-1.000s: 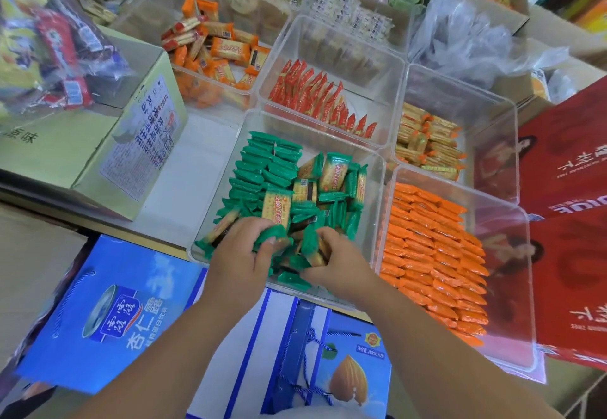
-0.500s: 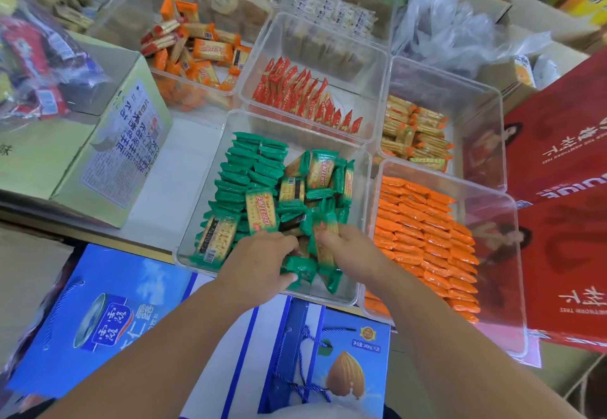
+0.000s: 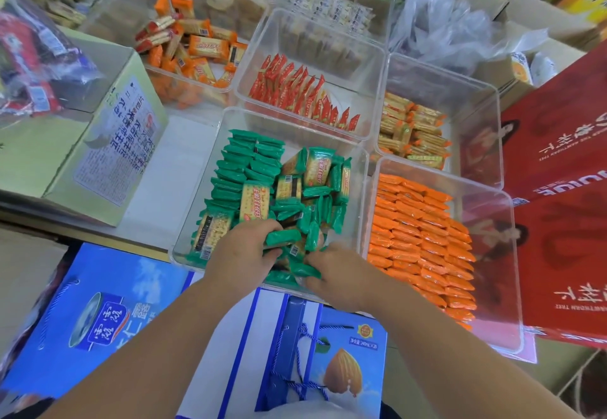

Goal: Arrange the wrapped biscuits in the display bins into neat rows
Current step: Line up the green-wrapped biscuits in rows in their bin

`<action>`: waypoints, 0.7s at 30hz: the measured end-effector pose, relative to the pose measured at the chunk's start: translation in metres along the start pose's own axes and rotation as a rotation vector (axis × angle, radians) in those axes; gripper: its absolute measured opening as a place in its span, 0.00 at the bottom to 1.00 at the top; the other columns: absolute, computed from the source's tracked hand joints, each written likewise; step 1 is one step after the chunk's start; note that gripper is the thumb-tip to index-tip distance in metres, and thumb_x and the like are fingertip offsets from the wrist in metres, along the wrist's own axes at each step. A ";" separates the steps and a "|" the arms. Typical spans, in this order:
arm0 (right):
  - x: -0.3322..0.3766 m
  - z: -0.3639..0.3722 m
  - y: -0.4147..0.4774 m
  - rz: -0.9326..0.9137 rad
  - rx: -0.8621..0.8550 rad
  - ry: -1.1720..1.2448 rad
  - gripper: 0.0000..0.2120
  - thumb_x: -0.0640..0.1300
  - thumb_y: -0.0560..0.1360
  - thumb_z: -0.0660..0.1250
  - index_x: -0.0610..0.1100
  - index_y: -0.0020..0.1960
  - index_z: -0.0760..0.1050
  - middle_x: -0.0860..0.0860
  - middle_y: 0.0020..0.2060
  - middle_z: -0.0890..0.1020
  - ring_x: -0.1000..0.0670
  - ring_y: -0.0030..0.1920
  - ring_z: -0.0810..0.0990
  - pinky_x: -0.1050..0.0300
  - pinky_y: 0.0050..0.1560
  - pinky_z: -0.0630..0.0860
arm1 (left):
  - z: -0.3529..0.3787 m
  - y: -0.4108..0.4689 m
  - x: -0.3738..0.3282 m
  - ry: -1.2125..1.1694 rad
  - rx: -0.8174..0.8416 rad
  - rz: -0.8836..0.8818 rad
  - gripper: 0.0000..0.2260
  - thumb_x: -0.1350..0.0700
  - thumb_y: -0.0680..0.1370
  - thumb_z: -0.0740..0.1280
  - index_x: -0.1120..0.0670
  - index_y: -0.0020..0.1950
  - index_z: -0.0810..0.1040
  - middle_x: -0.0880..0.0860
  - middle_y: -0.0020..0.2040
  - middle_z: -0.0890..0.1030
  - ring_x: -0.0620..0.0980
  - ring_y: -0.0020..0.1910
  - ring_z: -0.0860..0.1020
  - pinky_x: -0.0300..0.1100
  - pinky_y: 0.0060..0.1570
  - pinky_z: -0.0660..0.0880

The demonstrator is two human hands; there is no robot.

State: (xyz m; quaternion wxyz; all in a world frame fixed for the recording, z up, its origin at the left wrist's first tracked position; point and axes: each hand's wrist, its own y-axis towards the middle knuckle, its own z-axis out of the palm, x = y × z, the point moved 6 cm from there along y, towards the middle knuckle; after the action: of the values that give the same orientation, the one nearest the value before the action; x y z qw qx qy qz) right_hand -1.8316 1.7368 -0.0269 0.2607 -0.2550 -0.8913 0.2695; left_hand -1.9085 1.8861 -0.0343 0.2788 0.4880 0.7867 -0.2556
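A clear plastic bin (image 3: 210,188) in front of me holds green-wrapped biscuits (image 3: 243,169). Those at the bin's far left stand in neat rows; the ones on the right and near side lie in a loose heap. My left hand (image 3: 241,254) is in the near part of the bin, its fingers curled round a bunch of green packets. My right hand (image 3: 335,270) is beside it at the near right, fingers curled into the packets there. The fingertips of both hands are hidden among the wrappers.
A bin of orange packets in neat rows (image 3: 423,244) stands to the right. Behind are bins with red packets (image 3: 295,93), yellow packets (image 3: 410,132) and loose orange packets (image 3: 193,50). A green carton (image 3: 82,142) is left, red boxes (image 3: 558,188) right, blue gift boxes (image 3: 98,313) below.
Both hands stay in the near end of the green bin, shifting and gathering packets. The right hand has moved slightly nearer and rightward; a green packet now lies flat by the near left wall.
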 end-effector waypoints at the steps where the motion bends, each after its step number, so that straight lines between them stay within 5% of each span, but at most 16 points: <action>1: 0.002 0.000 0.003 -0.021 0.008 -0.085 0.19 0.56 0.82 0.59 0.42 0.60 0.76 0.44 0.52 0.76 0.44 0.54 0.72 0.49 0.55 0.71 | -0.001 0.000 0.000 -0.006 -0.012 -0.006 0.14 0.56 0.74 0.75 0.45 0.58 0.79 0.44 0.51 0.81 0.48 0.50 0.77 0.45 0.48 0.76; 5: -0.003 0.002 0.016 -0.012 0.102 -0.232 0.13 0.46 0.80 0.63 0.42 0.61 0.77 0.43 0.51 0.80 0.41 0.53 0.78 0.48 0.52 0.76 | -0.003 0.001 0.005 -0.020 -0.047 -0.066 0.20 0.54 0.75 0.75 0.43 0.65 0.75 0.46 0.52 0.81 0.50 0.49 0.78 0.45 0.46 0.76; 7: -0.008 0.004 0.021 0.030 0.161 -0.247 0.17 0.41 0.78 0.64 0.44 0.67 0.75 0.44 0.55 0.82 0.40 0.55 0.80 0.46 0.54 0.79 | -0.003 0.001 0.006 -0.013 -0.040 -0.077 0.22 0.53 0.75 0.75 0.43 0.66 0.74 0.47 0.51 0.80 0.51 0.46 0.78 0.43 0.43 0.74; 12: -0.007 0.016 0.034 0.033 0.318 -0.416 0.15 0.44 0.82 0.56 0.48 0.64 0.77 0.47 0.57 0.82 0.42 0.56 0.79 0.43 0.59 0.75 | -0.008 0.002 0.004 0.065 -0.054 -0.057 0.18 0.53 0.73 0.77 0.46 0.61 0.78 0.50 0.50 0.81 0.53 0.49 0.78 0.45 0.45 0.74; 17: -0.007 0.001 0.051 0.085 0.251 -0.363 0.16 0.41 0.79 0.60 0.46 0.65 0.78 0.45 0.58 0.83 0.42 0.56 0.81 0.45 0.57 0.81 | -0.014 -0.002 0.017 0.011 -0.045 -0.073 0.13 0.51 0.72 0.77 0.45 0.54 0.79 0.49 0.44 0.77 0.51 0.43 0.74 0.44 0.40 0.69; 21: -0.011 -0.008 0.061 0.168 0.122 -0.226 0.17 0.35 0.78 0.61 0.45 0.64 0.78 0.44 0.52 0.83 0.41 0.50 0.81 0.46 0.50 0.82 | -0.013 -0.004 0.023 -0.059 -0.003 -0.085 0.11 0.50 0.73 0.76 0.42 0.51 0.76 0.46 0.45 0.80 0.48 0.43 0.76 0.44 0.41 0.74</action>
State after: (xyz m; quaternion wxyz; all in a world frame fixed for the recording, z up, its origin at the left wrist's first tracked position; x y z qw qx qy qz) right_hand -1.8001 1.7769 -0.0621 0.1505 -0.2803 -0.8724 0.3711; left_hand -1.9233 1.9077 -0.0405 0.2915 0.4458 0.7985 -0.2804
